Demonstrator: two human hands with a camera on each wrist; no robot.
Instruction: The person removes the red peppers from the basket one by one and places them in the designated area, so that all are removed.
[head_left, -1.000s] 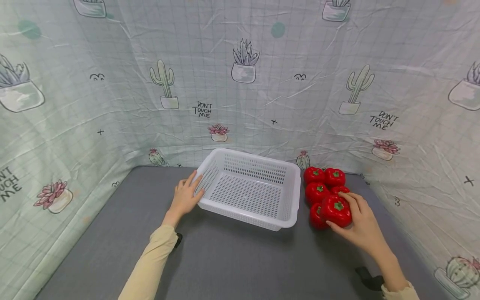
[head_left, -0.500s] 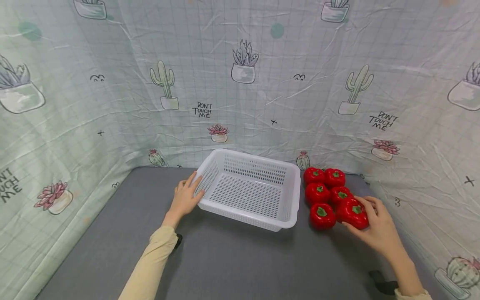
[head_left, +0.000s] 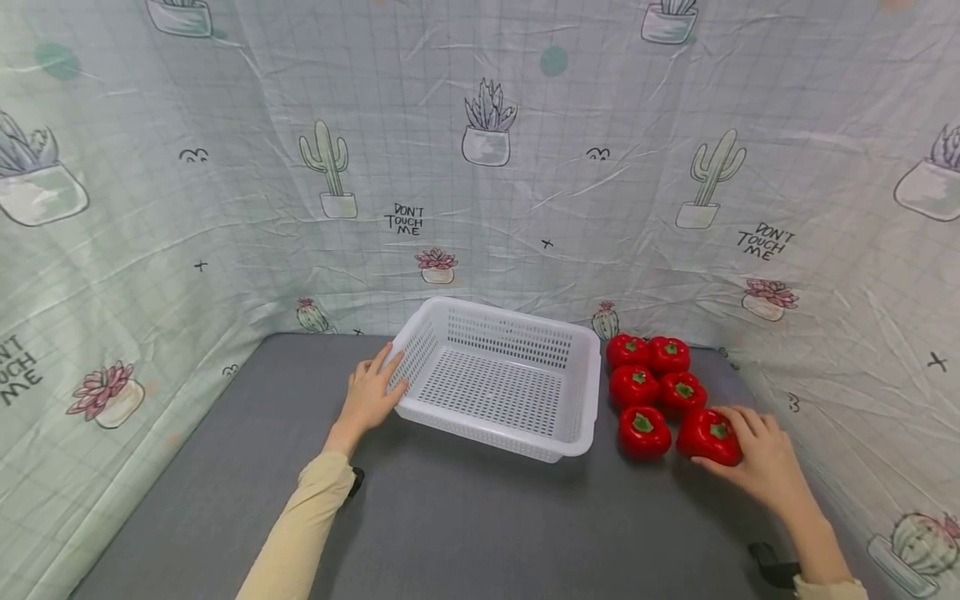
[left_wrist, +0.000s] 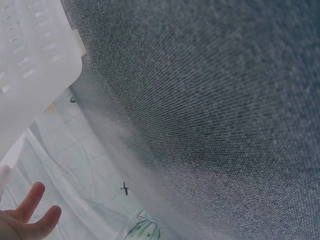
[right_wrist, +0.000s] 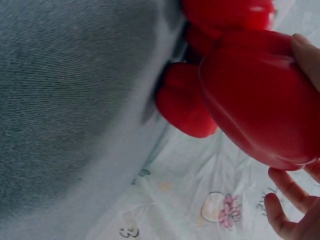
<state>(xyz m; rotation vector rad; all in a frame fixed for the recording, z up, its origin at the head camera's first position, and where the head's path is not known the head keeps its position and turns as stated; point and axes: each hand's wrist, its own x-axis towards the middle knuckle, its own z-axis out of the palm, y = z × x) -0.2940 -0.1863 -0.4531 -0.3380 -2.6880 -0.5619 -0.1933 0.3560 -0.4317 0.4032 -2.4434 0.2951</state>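
In the head view my right hand holds a red bell pepper with a green stem, thumb in front and fingers round its far right side. The right wrist view shows this pepper close up. Whether its underside touches the table cannot be told. Several more red bell peppers stand in two rows just behind it and to its left. My left hand rests at the left rim of a white perforated plastic basket, its fingers fairly straight. Nothing lies inside the basket.
The grey tabletop spreads in front of the basket and to its left. A curtain printed with cactus drawings hangs behind the table and along both sides. The basket's right rim stands close to the peppers.
My right hand has carried its bell pepper rightward and down toward the table's front, off the group. The peppers it covered now show. My left hand and the basket have stayed put.
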